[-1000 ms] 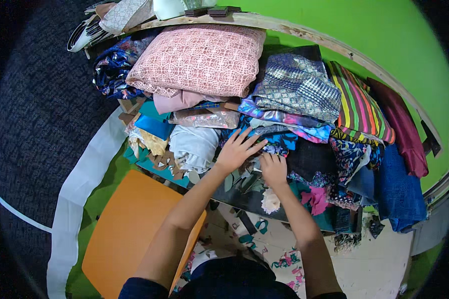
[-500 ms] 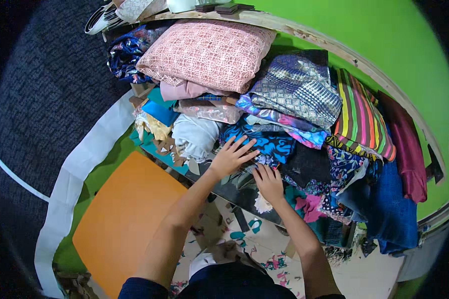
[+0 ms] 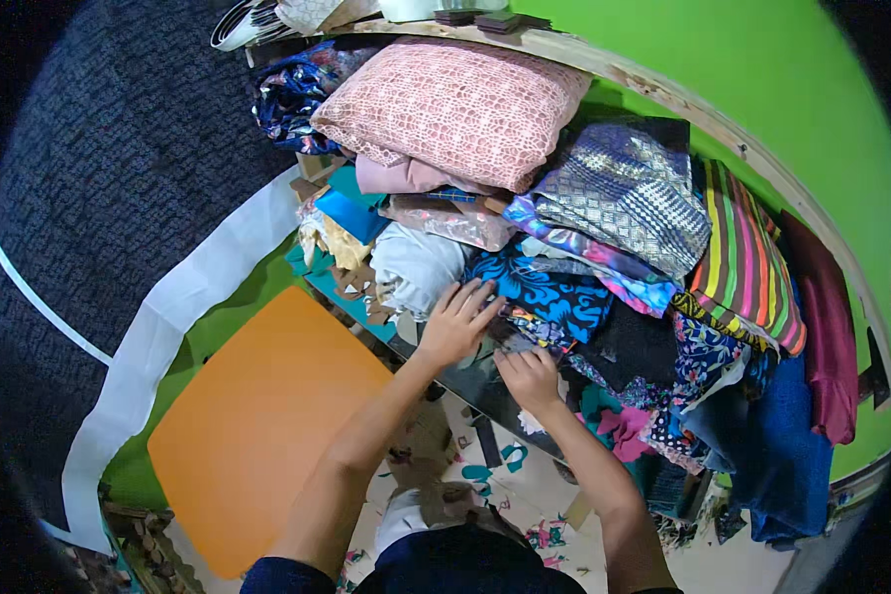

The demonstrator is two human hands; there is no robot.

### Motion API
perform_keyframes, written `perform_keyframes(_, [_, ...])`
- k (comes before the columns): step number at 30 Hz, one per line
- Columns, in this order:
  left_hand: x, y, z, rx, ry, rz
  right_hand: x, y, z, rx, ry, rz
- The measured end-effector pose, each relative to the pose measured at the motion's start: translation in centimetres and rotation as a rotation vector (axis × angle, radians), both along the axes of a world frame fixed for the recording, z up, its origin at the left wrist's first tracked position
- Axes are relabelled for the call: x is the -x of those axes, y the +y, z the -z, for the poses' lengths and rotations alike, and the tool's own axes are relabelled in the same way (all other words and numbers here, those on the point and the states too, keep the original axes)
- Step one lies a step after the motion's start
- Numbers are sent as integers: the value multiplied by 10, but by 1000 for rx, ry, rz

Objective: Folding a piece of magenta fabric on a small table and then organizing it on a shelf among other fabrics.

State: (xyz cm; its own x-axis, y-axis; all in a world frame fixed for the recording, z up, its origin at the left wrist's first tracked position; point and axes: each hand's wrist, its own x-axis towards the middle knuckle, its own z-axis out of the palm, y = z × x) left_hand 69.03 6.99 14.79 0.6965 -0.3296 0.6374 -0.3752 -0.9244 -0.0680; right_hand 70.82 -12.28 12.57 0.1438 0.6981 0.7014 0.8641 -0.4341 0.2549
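Observation:
My left hand (image 3: 455,323) lies over the front of a cloth pile, fingers stretched and spread. It sits between a pale grey bundled cloth (image 3: 418,269) and a blue-and-black patterned cloth (image 3: 554,295). To its right and a little nearer, my right hand (image 3: 528,378) has slightly bent, parted fingers at the pile's front edge. Small multicoloured printed cloth (image 3: 537,329) shows just beyond those fingers. Neither hand visibly grips anything; what lies directly under the fingertips is partly hidden. A black cloth (image 3: 636,346) lies right of the right hand.
Behind are a pink patterned cushion-like bundle (image 3: 455,109), a folded grey-blue patterned cloth (image 3: 619,198) and a striped cloth (image 3: 747,257). An orange panel (image 3: 267,426) stands at left. Blue denim-like cloth (image 3: 787,455) hangs at right. Scraps (image 3: 544,535) litter the floor.
The whole view has shifted, so the pile appears farther right and slightly lower. My hands have moved left along the pile's front, and more of the blue-and-black cloth shows.

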Motion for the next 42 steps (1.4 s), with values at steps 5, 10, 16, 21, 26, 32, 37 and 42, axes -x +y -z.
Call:
perform_keyframes(5, [2, 41, 0, 96, -67, -164, -13, 47, -41, -99, 50, 44])
perform_keyframes(10, [-8, 76, -8, 130, -71, -212, -42, 86, -71, -64, -10, 321])
perform_keyframes(16, [-12, 106, -4, 61, -48, -161, -80, 118, -85, -87, -59, 429])
perform_keyframes(21, [-8, 125, -4, -39, 117, 8, -96, 130, -81, -14, -95, 483])
perform_keyframes(26, [-1, 145, -3, -164, 222, 133, -93, 128, -62, 111, -49, 396])
perform_keyframes(32, [-12, 157, 21, -383, -25, 12, -80, 133, -67, 144, 30, 428])
perform_keyframes(37, [-31, 149, 15, -219, -102, 4, -50, 133, -73, -35, 32, 445])
perform_keyframes(42, [-38, 159, 14, -169, -78, 19, -14, 119, -12, -23, 422, 146])
